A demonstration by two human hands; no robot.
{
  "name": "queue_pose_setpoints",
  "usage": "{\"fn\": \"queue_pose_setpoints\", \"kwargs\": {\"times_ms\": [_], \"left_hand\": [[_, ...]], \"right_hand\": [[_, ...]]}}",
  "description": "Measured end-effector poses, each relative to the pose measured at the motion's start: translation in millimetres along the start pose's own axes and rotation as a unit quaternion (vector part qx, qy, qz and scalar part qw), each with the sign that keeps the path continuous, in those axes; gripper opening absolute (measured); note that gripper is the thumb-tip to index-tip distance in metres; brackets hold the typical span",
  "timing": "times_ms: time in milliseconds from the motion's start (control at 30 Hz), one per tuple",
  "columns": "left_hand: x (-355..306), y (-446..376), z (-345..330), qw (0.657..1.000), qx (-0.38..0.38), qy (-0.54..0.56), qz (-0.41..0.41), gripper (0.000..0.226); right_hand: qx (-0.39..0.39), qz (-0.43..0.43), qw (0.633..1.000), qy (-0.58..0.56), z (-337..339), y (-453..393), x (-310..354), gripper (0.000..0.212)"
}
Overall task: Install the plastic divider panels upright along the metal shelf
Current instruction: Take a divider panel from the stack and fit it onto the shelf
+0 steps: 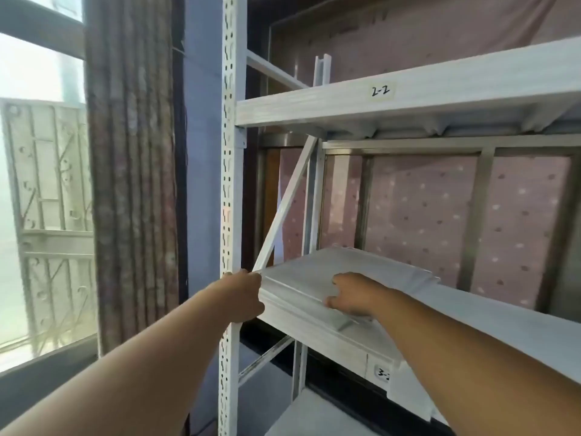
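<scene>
A stack of pale grey plastic divider panels (317,275) lies flat at the left end of the middle metal shelf (490,316). My left hand (243,297) grips the stack's near left corner, fingers wrapped around its edge beside the upright post. My right hand (355,297) rests on top of the stack near its front edge, fingers curled down on the top panel. On the upper shelf (345,102), marked 2-2, one white panel piece (322,70) stands upright.
A perforated white upright post (229,184) stands at the shelf's left front. A diagonal brace (286,202) crosses the left side. A curtain (132,171) and window (41,184) are to the left. A lower shelf (314,416) lies below.
</scene>
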State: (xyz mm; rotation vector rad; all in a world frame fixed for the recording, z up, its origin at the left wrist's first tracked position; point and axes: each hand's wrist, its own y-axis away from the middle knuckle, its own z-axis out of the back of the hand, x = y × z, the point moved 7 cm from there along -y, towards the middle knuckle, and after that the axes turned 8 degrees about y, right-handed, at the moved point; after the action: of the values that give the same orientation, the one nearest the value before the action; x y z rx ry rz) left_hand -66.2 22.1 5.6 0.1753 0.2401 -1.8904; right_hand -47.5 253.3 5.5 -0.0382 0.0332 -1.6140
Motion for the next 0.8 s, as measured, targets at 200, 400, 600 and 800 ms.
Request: {"fn": "queue_pose_setpoints", "kwargs": {"times_ms": [200,400,600,800], "left_hand": [[-3.7,-13.2,-13.1,1.0,0.015,0.0,-0.016,0.055],[-17.1,-30.0,-20.5,1.0,0.008,0.023,-0.016,0.059],[-61.8,-34.1,-12.3,0.99,0.02,0.14,0.008,0.067],[-127.5,-22.8,-12.7,0.845,0.028,0.533,0.03,0.066]], "right_hand": [[0.009,-0.012,0.996,0.087,-6.6,-0.9,4.4,0.034],[-0.044,0.016,0.983,0.18,5.7,11.2,11.7,0.035],[-0.079,-0.005,0.987,0.141,33.2,33.4,-7.0,0.037],[-0.116,-0.039,0.989,0.078,64.5,73.1,-42.2,0.028]]}}
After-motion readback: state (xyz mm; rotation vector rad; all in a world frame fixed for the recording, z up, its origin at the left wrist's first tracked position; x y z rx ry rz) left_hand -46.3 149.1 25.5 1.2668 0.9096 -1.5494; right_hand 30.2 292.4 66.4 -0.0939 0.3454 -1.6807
